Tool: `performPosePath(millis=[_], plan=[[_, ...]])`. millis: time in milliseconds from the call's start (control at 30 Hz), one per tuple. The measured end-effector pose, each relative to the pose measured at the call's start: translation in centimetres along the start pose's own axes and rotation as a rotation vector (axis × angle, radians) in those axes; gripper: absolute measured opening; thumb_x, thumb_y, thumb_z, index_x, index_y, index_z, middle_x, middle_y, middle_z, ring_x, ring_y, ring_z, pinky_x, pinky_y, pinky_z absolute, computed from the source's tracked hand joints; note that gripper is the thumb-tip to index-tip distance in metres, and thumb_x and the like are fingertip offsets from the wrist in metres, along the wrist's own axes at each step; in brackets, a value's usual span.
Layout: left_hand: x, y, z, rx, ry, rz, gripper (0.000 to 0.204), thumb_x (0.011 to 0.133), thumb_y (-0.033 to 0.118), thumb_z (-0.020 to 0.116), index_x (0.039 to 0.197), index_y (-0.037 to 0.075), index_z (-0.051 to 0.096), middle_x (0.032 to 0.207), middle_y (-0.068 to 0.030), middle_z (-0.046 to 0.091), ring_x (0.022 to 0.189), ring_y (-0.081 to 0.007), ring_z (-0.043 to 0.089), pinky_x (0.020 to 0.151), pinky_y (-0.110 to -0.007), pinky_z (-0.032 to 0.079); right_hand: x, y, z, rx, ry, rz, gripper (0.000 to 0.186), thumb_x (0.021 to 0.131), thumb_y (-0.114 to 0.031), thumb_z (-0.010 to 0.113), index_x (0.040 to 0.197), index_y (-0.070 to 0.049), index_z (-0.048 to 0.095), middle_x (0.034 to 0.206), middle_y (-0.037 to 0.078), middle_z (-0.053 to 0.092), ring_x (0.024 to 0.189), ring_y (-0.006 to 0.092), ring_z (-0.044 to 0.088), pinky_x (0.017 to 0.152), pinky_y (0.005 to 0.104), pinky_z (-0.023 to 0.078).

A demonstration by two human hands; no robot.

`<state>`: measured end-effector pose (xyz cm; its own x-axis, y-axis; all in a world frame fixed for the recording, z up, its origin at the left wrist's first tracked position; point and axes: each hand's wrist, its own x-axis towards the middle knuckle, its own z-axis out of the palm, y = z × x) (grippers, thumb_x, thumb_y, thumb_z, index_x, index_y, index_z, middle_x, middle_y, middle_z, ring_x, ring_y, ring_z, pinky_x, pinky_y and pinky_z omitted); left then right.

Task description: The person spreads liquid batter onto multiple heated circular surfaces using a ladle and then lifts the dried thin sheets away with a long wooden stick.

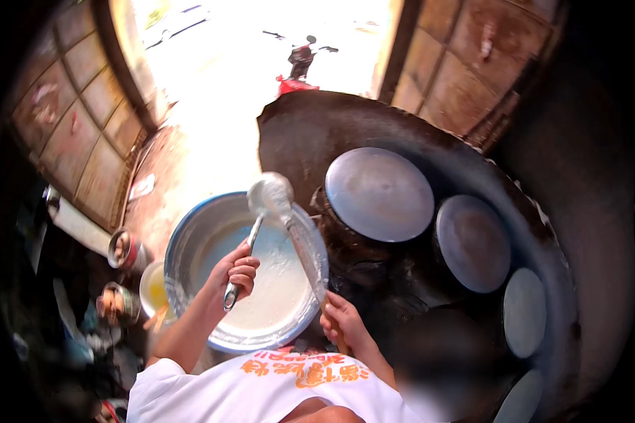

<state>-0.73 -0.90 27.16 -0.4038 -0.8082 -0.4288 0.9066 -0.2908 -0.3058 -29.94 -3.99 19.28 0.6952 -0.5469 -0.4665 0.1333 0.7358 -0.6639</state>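
My left hand (238, 271) is closed round the metal handle of a ladle (229, 296). In my right hand (342, 321) is a long, flat wooden-handled stick (305, 257) smeared with white batter. Both tools meet at a batter-coated round head (269, 192) above the far rim of the basin; which one it belongs to is hard to tell, though it seems to be the ladle's. Below them stands a large blue-rimmed basin (178, 243) with white batter (279, 292) in it.
On my right, a dark curved stove counter (296, 134) carries several round griddle plates, the nearest large one (379, 194) beyond the basin. Left of the basin are a bowl of yellow liquid (153, 289) and containers of eggs (116, 303). A red motorbike (300, 70) stands beyond the doorway.
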Motion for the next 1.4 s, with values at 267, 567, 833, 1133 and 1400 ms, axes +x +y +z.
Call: performPosePath(millis=[267,567,833,1133,1400], plan=[[14.0,-16.1,5.3,0.372,-0.296,-0.377,0.026,0.101,0.024,0.039,0.122,0.023,0.053,0.060,0.0048,0.029,0.041,-0.0035,0.027,0.035,-0.017,0.027,-10.0,-10.5,-6.8,-0.462,0.565,-0.789,0.042,0.091,-0.010,0.053,0.133,-0.005,0.047,0.072,0.004,0.059,0.053,0.0088,0.050,0.051,0.0209,0.042],[32.8,-35.1,8.6,-0.014,-0.276,-0.965,0.039,0.099,0.031,0.040,0.066,0.012,0.034,0.050,0.0046,0.034,0.036,-0.0058,0.034,0.035,-0.021,0.035,-20.1,3.2,-24.3,-0.337,1.280,-0.883,0.041,0.080,0.001,0.064,0.120,-0.008,0.061,0.085,0.007,0.066,0.069,0.0142,0.061,0.062,0.0270,0.052],[44.6,-40.7,2.8,0.643,-0.030,-0.611,0.047,0.088,0.002,0.044,0.132,0.020,0.044,0.062,0.0033,0.034,0.044,-0.0030,0.034,0.035,-0.017,0.029,-16.3,-5.4,-34.5,0.273,1.357,-0.893,0.041,0.076,0.006,0.060,0.116,0.000,0.061,0.085,0.005,0.058,0.057,0.0093,0.054,0.049,0.0230,0.048],[48.7,-35.9,3.7,2.988,-0.609,0.664,0.063,0.084,0.007,0.049,0.140,0.036,0.040,0.081,-0.0169,0.061,0.073,-0.0348,0.062,0.067,-0.042,0.050,-15.8,-7.1,-34.9,-0.258,1.673,-0.758,0.042,0.068,0.005,0.060,0.109,0.000,0.058,0.096,0.017,0.054,0.088,0.0305,0.055,0.078,0.0397,0.046],[56.3,-35.2,4.8,3.055,-0.469,0.638,0.059,0.088,0.012,0.042,0.140,0.038,0.038,0.090,-0.0167,0.064,0.081,-0.0363,0.063,0.071,-0.046,0.049,-13.5,-13.8,-37.1,-0.918,1.765,-0.640,0.045,0.069,0.003,0.060,0.113,0.002,0.056,0.109,0.020,0.049,0.101,0.0391,0.049,0.090,0.0427,0.043]])
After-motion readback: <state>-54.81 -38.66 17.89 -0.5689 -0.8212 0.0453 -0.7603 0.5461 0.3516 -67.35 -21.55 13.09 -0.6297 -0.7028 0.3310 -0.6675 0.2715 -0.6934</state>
